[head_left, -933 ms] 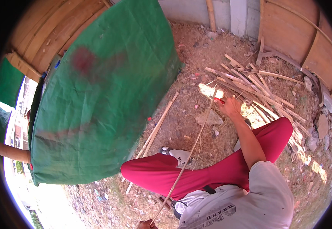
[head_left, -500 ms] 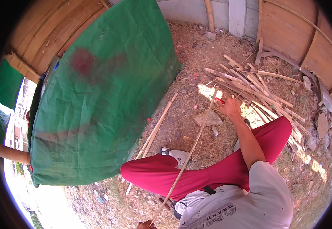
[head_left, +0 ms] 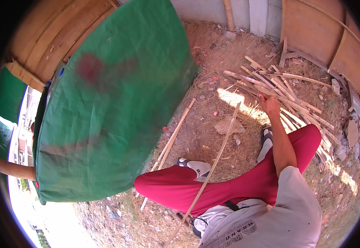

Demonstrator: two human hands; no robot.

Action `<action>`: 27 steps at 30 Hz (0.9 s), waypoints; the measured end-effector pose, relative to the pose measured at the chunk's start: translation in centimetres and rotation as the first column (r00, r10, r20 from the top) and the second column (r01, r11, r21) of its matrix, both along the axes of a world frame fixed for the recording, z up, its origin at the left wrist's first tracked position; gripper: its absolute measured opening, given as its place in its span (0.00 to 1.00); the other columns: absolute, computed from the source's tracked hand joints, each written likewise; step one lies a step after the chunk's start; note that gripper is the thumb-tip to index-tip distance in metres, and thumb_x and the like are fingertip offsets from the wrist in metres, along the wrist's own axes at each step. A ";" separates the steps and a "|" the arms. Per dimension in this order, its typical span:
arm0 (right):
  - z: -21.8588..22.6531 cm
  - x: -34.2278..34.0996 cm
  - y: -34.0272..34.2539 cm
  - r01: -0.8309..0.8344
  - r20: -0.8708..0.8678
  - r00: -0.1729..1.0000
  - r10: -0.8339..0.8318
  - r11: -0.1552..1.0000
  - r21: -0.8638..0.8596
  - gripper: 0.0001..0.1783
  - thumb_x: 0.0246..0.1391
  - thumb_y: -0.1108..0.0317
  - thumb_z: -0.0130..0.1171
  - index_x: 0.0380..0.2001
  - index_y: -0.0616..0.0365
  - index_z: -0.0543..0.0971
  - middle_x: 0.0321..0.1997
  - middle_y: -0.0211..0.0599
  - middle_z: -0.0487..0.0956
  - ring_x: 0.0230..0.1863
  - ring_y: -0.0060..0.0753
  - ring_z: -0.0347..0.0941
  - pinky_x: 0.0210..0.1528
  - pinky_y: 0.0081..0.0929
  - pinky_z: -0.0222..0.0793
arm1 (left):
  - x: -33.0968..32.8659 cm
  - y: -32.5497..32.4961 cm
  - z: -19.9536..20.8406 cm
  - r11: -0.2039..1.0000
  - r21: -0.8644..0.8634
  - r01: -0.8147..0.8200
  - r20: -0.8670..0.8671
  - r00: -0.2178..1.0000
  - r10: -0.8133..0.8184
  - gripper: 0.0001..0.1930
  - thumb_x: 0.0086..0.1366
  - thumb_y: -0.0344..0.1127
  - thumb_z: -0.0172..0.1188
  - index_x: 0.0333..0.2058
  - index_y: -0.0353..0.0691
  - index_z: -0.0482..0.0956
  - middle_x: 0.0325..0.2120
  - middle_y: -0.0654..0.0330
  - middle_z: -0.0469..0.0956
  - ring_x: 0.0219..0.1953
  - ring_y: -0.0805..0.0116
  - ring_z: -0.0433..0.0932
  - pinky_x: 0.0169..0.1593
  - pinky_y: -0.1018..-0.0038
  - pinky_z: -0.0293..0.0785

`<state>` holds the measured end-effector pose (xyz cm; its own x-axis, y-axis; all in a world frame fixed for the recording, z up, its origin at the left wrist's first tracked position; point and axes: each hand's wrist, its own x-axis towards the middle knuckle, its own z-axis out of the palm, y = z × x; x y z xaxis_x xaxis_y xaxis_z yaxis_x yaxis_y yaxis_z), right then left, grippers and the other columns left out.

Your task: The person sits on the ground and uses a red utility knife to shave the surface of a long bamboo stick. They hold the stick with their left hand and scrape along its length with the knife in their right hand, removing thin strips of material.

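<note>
My right hand (head_left: 270, 105) is closed around a small red-handled tool (head_left: 261, 97) whose working end I cannot make out. The hand is in front of the pile of split sticks, off to the right of a long thin bamboo strip (head_left: 219, 156). That strip slants across my lap, its far end up over the ground between my feet, its near end running out at the lower edge. My left hand is out of view, so what holds the near end is hidden.
A pile of bamboo sticks (head_left: 287, 89) lies at the right. Two more sticks (head_left: 176, 134) lie beside the hanging green tarp (head_left: 118, 107) on my left. A flat stone (head_left: 229, 126) sits between my feet. Wooden panels (head_left: 312, 35) and a pale wall (head_left: 207, 10) bound the far side.
My right hand has moved away from the bamboo strip to the right with the red-handled tool. My left hand, earlier on the strip's near end, has left the view at the bottom.
</note>
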<state>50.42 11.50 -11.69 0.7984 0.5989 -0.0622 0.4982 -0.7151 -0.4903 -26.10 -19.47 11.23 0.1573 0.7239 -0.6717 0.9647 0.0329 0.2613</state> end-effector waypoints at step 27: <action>6.2 -12.9 -0.1 0.077 -0.663 0.661 0.350 0.848 0.524 0.31 0.67 0.40 0.56 0.43 0.61 0.87 0.27 0.23 0.76 0.17 0.14 0.56 0.21 0.22 0.52 | 12.2 10.1 -7.3 0.773 0.633 0.041 -0.111 0.993 0.038 0.09 0.51 0.29 0.69 0.24 0.37 0.75 0.17 0.45 0.79 0.21 0.42 0.81 0.26 0.52 0.76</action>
